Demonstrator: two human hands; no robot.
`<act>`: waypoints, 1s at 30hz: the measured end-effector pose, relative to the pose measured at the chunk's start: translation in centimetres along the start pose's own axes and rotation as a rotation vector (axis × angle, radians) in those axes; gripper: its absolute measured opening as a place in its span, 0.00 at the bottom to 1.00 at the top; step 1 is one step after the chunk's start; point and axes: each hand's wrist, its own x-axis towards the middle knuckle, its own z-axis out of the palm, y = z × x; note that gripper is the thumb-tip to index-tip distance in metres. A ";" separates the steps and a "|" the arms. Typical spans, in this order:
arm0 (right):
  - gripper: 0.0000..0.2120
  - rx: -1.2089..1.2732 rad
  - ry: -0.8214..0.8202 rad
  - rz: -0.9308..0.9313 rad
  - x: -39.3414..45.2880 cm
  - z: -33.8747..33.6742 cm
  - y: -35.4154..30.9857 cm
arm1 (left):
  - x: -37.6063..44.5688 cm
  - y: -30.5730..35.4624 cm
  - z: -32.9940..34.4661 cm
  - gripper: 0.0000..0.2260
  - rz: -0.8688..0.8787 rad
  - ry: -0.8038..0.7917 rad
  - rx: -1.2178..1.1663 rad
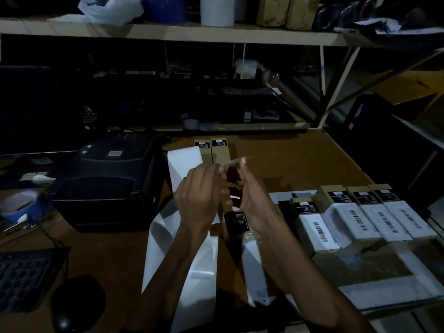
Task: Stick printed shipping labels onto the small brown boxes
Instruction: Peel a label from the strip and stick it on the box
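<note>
While the brown table (300,159) carries most of the work, the task looks partly done: at the near right 4 small brown boxes (355,212) stand in a row, each with a matte white label showing a barcode, and at the far middle 2 unlabelled boxes (216,151) of plain cardboard wait, so at least these are left. The black label printer (108,183) sits at the left, boxy and dull. A long glossy white backing strip (189,248) runs from it toward the near edge, folded and curling. Another box (236,222) lies under the hands. The left hand (199,198) and right hand (252,203) are raised close together, both pinching a thin pale label (234,162), probably peeling it.
</note>
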 end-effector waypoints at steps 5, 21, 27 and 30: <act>0.21 0.055 0.116 0.007 0.1 -0.7 -0.3 | -1.3 1.1 1.1 0.10 0.125 -0.125 -0.082; 0.09 -0.118 0.427 -0.180 -0.7 -5.2 1.0 | 1.5 2.4 2.7 0.18 -0.135 -0.316 -0.431; 0.10 -0.204 0.426 -0.121 -2.6 -6.8 2.8 | 5.6 2.5 5.2 0.22 -0.504 -0.580 -0.600; 0.11 -0.183 0.456 -0.089 -3.3 -7.7 3.4 | 5.7 2.2 7.2 0.09 -0.484 -0.804 -0.687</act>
